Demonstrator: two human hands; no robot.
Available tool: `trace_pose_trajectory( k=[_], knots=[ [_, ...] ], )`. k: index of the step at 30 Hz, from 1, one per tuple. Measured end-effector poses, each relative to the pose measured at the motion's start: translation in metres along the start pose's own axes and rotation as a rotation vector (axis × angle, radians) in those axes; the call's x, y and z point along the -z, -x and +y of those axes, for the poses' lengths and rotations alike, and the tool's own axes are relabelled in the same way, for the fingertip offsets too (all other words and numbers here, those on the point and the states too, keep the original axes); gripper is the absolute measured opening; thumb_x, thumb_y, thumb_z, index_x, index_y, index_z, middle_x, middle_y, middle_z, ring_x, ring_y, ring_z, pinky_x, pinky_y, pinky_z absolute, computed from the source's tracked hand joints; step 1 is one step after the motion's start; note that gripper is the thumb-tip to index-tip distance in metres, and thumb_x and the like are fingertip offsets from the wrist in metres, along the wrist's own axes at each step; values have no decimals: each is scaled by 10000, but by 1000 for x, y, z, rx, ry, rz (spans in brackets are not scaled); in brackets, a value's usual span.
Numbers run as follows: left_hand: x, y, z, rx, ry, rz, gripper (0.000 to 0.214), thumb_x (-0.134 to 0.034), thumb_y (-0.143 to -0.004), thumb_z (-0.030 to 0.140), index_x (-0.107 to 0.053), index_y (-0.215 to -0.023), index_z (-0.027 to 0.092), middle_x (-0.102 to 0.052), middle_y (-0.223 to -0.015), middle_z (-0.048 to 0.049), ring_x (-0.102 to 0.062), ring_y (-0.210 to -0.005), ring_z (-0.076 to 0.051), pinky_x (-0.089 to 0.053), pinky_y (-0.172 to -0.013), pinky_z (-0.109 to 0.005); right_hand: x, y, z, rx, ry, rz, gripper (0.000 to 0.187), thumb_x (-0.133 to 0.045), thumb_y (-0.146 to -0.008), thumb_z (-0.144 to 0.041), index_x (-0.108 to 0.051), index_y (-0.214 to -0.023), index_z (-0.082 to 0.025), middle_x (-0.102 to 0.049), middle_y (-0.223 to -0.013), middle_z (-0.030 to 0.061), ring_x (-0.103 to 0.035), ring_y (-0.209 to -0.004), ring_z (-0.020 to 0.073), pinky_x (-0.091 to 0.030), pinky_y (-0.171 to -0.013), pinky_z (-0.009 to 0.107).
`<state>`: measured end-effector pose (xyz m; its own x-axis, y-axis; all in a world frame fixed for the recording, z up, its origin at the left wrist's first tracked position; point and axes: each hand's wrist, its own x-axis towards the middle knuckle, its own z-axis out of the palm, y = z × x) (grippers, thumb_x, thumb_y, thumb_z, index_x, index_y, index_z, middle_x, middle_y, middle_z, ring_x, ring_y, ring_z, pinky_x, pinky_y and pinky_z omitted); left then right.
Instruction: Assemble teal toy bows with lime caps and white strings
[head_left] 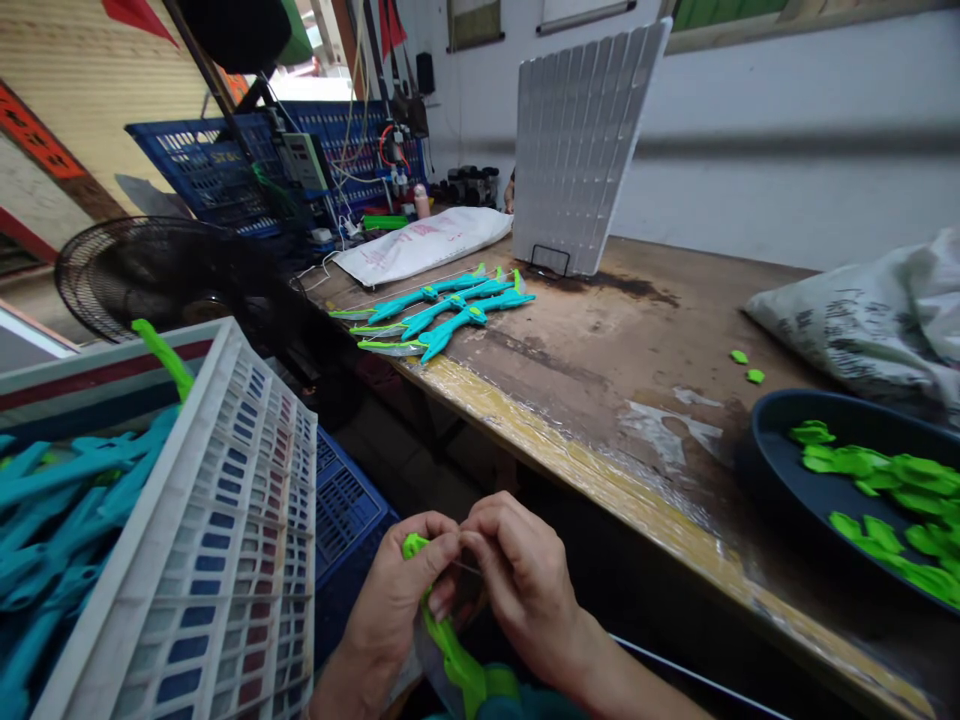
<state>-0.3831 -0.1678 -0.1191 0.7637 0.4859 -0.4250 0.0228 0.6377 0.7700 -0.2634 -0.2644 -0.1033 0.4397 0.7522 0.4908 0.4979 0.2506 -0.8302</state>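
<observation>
Left of the brown worktable (592,350) sit a black fan (97,285) and a white crate (225,520) of teal pieces (90,480), teal-and-green bows (442,315) lie on its left end, a grey ribbed panel (577,150) stands toward its back before a white wall (750,200), and a dark blue basin (810,490) of green pieces (907,475) rests on its right end. Before the table's near edge, another bow (456,655) slants, bright green running down into teal. The left hand (397,590) curls closed around its green tip, while the right hand (525,575), fingers bent, pinches a thin string (469,569).
</observation>
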Motion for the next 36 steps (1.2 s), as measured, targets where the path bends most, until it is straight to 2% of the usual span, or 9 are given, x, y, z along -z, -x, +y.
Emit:
trace_pose_trajectory(
  k=[3,6,8,11,16,23,27,32,36],
  knots=[
    [2,-1,-2,20,-13,-3,523,-863,-699,554,-591,-728,108,-431,-421,30,-379,-356,-58,-324,-391,-160,0,0,-1,-39,-35,26,128,-514,-997,-102,-553,-883,-146,-561,-843,32,-538,-763,94,-434,-677,218],
    [3,-1,-3,13,-21,-32,521,-825,-752,555,-559,-684,112,-421,-429,28,-378,-367,-56,-318,-400,-161,3,1,-2,-72,-70,24,137,-509,-1004,-110,-550,-878,-147,-558,-847,25,-539,-771,87,-438,-691,211],
    [1,-1,-3,8,-16,-41,506,-798,-789,549,-566,-690,111,-421,-434,28,-382,-376,-55,-316,-407,-158,6,1,-3,-75,-76,-28,45,-550,-993,-133,-587,-969,-146,-581,-913,38,-562,-815,96,-460,-717,214],
    [-2,-2,-1,5,-2,-44,497,-818,-773,529,-566,-684,109,-425,-441,28,-389,-381,-55,-309,-406,-154,9,0,-2,-55,-57,-120,124,-610,-980,-181,-635,-1097,-148,-599,-970,59,-584,-846,115,-482,-726,226],
    [-1,-4,-2,-34,-60,-72,506,-775,-815,542,-538,-673,119,-428,-448,24,-401,-383,-64,-325,-419,-167,15,-3,0,-37,-15,-117,102,-602,-997,-193,-666,-944,-133,-581,-834,41,-556,-748,98,-447,-656,208],
    [-2,-5,0,-58,-164,-32,500,-761,-832,542,-519,-693,127,-413,-457,31,-381,-400,-60,-304,-422,-169,39,-3,-8,-5,162,-191,63,-557,-920,-91,-580,-875,-130,-563,-819,32,-505,-714,98,-376,-600,224],
    [-4,-5,1,-80,-188,-52,488,-752,-845,526,-523,-688,124,-407,-479,30,-378,-406,-55,-297,-423,-167,51,1,-14,-15,242,-217,68,-505,-888,-81,-548,-864,-128,-527,-809,25,-479,-710,100,-359,-611,244],
    [-9,-4,-1,-68,-205,-90,466,-756,-848,505,-543,-698,118,-407,-490,33,-376,-402,-47,-296,-429,-162,57,1,-16,29,349,-220,85,-476,-782,-77,-506,-844,-125,-459,-791,25,-419,-701,117,-326,-619,287],
    [-10,-3,1,-68,-244,-105,458,-744,-859,503,-550,-703,119,-409,-497,29,-366,-411,-44,-290,-433,-162,65,-3,-14,75,396,-243,58,-461,-780,-102,-502,-815,-125,-423,-768,34,-378,-687,135,-302,-611,315]
  ],
)
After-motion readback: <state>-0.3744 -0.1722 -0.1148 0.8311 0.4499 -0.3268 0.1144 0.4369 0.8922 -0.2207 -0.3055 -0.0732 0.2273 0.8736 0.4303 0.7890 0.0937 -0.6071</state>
